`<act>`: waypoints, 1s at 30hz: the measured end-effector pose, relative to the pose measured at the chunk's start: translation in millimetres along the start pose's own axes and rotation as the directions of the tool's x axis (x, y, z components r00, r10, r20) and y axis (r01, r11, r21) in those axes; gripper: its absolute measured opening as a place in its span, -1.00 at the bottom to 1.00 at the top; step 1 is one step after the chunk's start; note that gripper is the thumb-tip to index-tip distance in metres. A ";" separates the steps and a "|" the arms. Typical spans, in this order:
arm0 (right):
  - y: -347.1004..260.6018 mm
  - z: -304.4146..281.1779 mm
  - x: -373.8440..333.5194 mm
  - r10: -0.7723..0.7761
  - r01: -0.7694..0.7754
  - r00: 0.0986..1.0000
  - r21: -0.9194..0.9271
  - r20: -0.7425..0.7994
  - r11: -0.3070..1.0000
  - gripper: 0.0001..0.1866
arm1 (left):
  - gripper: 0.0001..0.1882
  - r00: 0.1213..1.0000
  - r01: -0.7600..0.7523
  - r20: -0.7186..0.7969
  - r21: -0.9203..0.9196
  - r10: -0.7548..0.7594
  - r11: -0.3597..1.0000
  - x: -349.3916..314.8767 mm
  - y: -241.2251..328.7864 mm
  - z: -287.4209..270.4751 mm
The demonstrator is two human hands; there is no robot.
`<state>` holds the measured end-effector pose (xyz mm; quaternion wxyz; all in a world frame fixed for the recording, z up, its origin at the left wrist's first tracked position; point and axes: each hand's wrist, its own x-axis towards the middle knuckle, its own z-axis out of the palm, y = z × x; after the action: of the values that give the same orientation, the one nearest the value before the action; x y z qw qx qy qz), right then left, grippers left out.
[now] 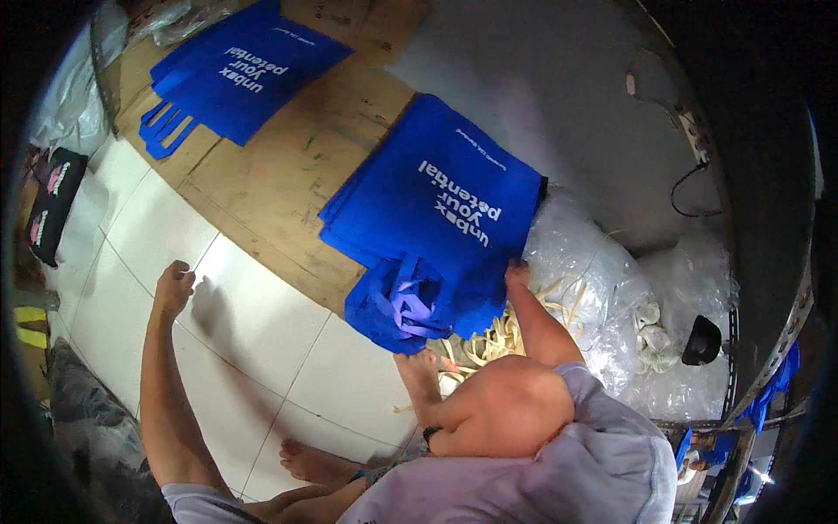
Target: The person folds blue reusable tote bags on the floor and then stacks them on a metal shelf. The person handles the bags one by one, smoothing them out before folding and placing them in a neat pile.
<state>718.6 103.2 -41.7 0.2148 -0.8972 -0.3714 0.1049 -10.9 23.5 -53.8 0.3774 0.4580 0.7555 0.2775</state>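
- Currently, the near stack of blue bags lies ahead of the person and to the right, on the cardboard sheet, its lower end reaching past the cardboard's edge.
- Printed face: upward, with white lettering that reads upside down from the person's side.
- Handles: gathered in a loose, crumpled bundle at the lower end of the near stack; they look paler and more violet than the fabric.
- Right hand: at the right edge of the near stack, touching the fabric. Its fingertips are partly hidden; whether they pinch the edge or only rest against it cannot be told.
- Left hand: raised above the white tiled floor, well apart from both stacks. Its fingers are curled inward; whether the thumb and fingertips meet, or hold anything small, cannot be told.
- Far stack of blue bags: on the cardboard at upper left, printed face up, several handle loops extending toward the floor.
- Clear plastic wrapping: heaped just beside the near stack, on its right.
- Cream-coloured strips: in a tangled pile below the right hand, beside the bare knee.
- Black pouch: at far left, near the floor's edge.
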 end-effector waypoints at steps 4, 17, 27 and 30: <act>29.0 -11.1 37.4 0.019 -0.080 0.987 -0.388 -0.159 0.918 -0.55 | -0.66 0.997 -0.072 -0.021 0.191 0.077 0.979 10.1 9.2 15.6; -400.8 190.3 -96.2 -0.434 -0.029 0.377 0.479 0.818 0.877 -0.71 | -0.42 0.820 0.086 -0.545 0.415 0.172 0.906 18.5 33.2 83.6; -598.4 349.7 -141.0 -0.203 -0.265 0.670 0.485 0.714 0.833 -0.58 | -0.43 0.860 0.117 -0.503 0.366 0.091 0.923 30.8 36.7 71.2; -619.4 375.0 -136.6 -0.206 -0.228 0.728 0.514 0.654 0.827 -0.53 | -0.43 0.869 0.113 -0.487 0.359 0.083 0.926 31.3 36.5 70.8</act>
<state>107.5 512.7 -82.8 0.3157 -0.6915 -0.3702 0.5339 55.9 72.5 -75.5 0.0791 0.4294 0.8692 0.2322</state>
